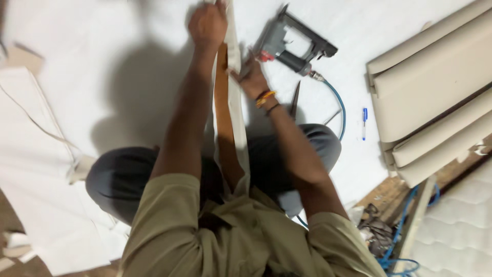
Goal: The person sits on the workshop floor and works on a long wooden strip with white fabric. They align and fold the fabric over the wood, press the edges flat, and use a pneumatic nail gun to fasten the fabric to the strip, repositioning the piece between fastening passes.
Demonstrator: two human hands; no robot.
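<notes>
I sit cross-legged on a white sheet point(118, 77) spread over the floor. A long brown wooden strip point(224, 128) wrapped in cream fabric point(237, 97) runs from my lap away from me. My left hand point(207, 23) grips the far end of the strip and fabric. My right hand point(252, 77), with orange and dark bands at the wrist, holds the fabric against the strip's side, right beside a grey pneumatic staple gun point(289, 43) lying on the sheet.
A blue air hose point(339, 105) leads from the gun. A dark pointed tool point(295, 97) and a blue pen point(364, 122) lie nearby. Cream upholstered panels point(435, 87) are stacked at right, with a wooden board point(389, 195) and white mattress point(456, 225) below.
</notes>
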